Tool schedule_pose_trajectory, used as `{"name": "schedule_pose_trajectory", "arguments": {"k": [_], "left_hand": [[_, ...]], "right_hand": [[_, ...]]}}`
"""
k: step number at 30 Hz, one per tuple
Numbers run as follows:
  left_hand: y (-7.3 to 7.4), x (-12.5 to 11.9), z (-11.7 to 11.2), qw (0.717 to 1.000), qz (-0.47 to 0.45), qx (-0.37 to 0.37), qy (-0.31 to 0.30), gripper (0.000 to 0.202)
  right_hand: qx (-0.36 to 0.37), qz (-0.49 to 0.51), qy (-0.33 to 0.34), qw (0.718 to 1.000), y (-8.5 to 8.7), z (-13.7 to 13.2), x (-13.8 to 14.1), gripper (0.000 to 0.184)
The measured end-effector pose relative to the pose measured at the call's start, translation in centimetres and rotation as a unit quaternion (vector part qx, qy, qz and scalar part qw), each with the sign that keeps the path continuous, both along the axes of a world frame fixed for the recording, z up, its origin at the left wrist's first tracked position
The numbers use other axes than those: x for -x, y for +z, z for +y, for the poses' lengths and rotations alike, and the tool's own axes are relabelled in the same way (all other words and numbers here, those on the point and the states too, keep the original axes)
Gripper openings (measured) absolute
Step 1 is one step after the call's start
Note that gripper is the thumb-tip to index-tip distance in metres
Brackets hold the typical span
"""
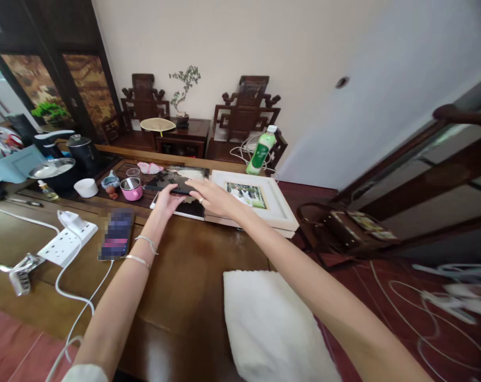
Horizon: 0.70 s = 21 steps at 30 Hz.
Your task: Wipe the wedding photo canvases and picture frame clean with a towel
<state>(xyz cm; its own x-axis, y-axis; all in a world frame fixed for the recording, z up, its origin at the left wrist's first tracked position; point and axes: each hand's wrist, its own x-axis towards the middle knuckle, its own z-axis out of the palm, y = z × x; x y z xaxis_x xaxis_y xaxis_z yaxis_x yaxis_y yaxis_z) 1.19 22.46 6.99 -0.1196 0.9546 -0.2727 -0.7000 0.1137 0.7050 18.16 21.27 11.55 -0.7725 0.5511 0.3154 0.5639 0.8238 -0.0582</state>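
Both my arms reach forward over a dark wooden table [192,254]. My left hand [169,199] grips the near edge of a dark glossy picture frame [177,179] and lifts it a little off the table. My right hand [211,195] lies on the same frame's right side, fingers stretched out flat, a ring on one finger. Beside them on the right lies a white picture frame [276,204] with a photo in it. A flat dark-and-white item [187,209] sits under the dark frame.
A phone [116,233] on a cable and a white power strip [67,241] lie at the left. A pink cup [131,189], white bowl [85,187] and kettle [82,151] stand behind. A green bottle [261,150] stands at the back; a white cloth [270,323] lies near me.
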Motion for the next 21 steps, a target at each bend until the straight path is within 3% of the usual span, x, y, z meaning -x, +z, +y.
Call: {"name": "schedule_pose_trajectory", "arguments": {"k": [2, 4, 6, 9, 12, 15, 18, 21], "left_hand": [[0.3, 0.9, -0.9, 1.000, -0.007, -0.017, 0.020, 0.014], [1.0, 1.8, -2.4, 0.998, -0.003, -0.044, 0.042, 0.013], [2.0, 2.5, -4.5, 0.995, 0.014, -0.074, 0.062, 0.011], [3.6, 2.9, -8.8, 0.990, 0.044, -0.092, 0.097, 0.011], [4.8, 2.5, -13.8, 0.985, 0.052, -0.111, 0.121, 0.018], [4.9, 1.9, -19.0, 0.983, 0.059, -0.119, 0.127, 0.024], [3.7, 1.4, -24.0, 0.988, 0.055, -0.012, 0.146, 0.030], [1.5, 1.0, -28.6, 0.984, 0.041, 0.074, 0.156, 0.039]], "right_hand": [[0.016, 0.125, 0.011, 0.992, 0.7, -3.3, -3.4, 0.034], [0.039, 0.203, -0.041, 0.977, 0.8, -7.8, -7.5, 0.028], [0.053, 0.249, -0.143, 0.956, -0.1, -12.8, -11.6, 0.023], [0.107, 0.240, -0.342, 0.902, -3.1, -19.4, -15.6, 0.025], [0.158, 0.182, -0.429, 0.871, -5.9, -23.6, -16.0, 0.036], [0.171, 0.102, -0.502, 0.842, -7.0, -25.5, -14.4, 0.048], [0.184, 0.037, -0.549, 0.815, -7.2, -25.9, -13.3, 0.053], [0.210, 0.033, -0.563, 0.798, -7.7, -25.7, -13.2, 0.050]]}}
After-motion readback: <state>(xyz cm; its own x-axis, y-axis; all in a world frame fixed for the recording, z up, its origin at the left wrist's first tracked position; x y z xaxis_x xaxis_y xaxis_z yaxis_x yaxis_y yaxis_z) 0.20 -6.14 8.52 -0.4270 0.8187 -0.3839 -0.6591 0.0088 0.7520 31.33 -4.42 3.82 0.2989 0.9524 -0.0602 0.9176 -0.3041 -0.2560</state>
